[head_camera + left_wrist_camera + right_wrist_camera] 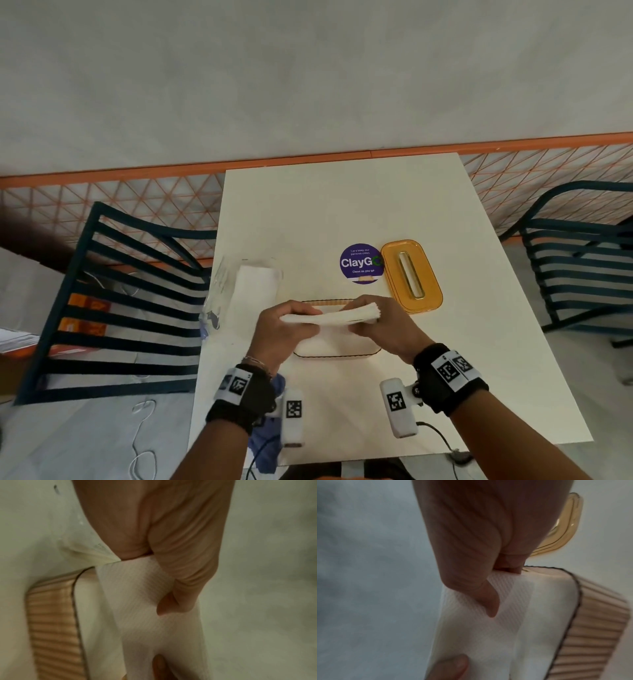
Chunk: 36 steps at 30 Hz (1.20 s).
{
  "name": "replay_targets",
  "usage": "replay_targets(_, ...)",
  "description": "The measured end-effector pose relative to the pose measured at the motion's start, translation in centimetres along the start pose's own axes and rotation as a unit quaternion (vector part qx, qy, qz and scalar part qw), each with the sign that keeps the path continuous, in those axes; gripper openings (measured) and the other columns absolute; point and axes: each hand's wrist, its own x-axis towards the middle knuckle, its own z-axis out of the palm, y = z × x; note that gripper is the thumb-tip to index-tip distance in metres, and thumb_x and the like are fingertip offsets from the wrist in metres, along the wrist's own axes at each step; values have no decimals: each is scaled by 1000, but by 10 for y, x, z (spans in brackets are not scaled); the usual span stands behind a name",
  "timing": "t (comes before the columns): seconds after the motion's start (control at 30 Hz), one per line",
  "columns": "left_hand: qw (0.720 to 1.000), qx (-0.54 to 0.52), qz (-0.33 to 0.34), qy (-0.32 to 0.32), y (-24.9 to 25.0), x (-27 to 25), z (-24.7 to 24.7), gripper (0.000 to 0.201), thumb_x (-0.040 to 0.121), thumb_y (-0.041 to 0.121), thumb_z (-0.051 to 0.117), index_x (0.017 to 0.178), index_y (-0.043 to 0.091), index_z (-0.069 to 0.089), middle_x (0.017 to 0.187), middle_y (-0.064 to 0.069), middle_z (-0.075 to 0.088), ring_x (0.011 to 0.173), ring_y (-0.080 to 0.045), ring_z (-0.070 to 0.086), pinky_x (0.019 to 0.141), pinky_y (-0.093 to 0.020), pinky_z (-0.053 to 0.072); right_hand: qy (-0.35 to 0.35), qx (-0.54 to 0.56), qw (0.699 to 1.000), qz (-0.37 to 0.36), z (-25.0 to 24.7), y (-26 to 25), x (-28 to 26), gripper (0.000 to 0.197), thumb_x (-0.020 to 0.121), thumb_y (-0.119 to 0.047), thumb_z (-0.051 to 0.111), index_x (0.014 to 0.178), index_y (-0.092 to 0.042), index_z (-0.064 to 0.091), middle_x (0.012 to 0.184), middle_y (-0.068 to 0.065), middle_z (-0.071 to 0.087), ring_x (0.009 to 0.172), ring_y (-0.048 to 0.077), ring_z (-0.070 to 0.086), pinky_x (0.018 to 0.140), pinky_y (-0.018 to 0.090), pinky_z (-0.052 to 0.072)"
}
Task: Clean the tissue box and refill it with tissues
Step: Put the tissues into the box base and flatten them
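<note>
Both hands hold a white stack of tissues (330,317) level above the open tissue box (337,353), a ribbed beige tub with a dark rim. My left hand (287,323) pinches the stack's left end, thumb underneath in the left wrist view on the tissues (154,601). My right hand (371,320) pinches the right end, thumb pressed on the tissues (479,622). The ribbed box wall (51,622) shows beside the stack, and again in the right wrist view as the box (599,622). The amber lid (411,275) with a slot lies apart on the table, seen too as the lid (568,524).
A clear plastic pack of tissues (255,284) lies left of the box on the white table (342,205). A purple ClayGo sticker (359,263) sits beside the lid. A blue cloth (267,442) hangs at the near edge. Dark slatted chairs (113,308) flank the table.
</note>
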Motion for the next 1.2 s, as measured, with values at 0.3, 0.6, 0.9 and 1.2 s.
replay_targets(0.3,996,33,-17,79,-23,0,21,50,64,-6,74,97,30,65,96,4,70,84,-17,69,55,-20,54,75,10,997,15,12,31,-2,40,76,-4,82,108,-26,70,105,-11,72,100,11,66,81,24,57)
replay_targets(0.6,995,22,-22,98,-25,13,14,44,75,2,71,110,27,63,99,4,73,90,-18,70,71,-30,57,83,0,996,41,-2,28,3,42,84,-20,81,121,-22,63,111,-7,70,102,14,66,89,34,59)
replay_targets(0.9,988,103,-27,112,-32,22,11,64,77,12,83,132,27,54,111,0,70,92,-12,68,74,-17,49,105,-134,978,120,-2,24,18,42,81,-23,85,116,-9,66,110,3,70,96,20,64,82,30,55)
replay_targets(1.2,944,302,62,120,-31,19,22,50,81,18,78,127,26,60,123,4,63,111,-16,64,85,-25,53,143,-271,946,110,12,16,18,50,78,-28,87,118,-10,63,108,6,71,93,22,68,84,33,61)
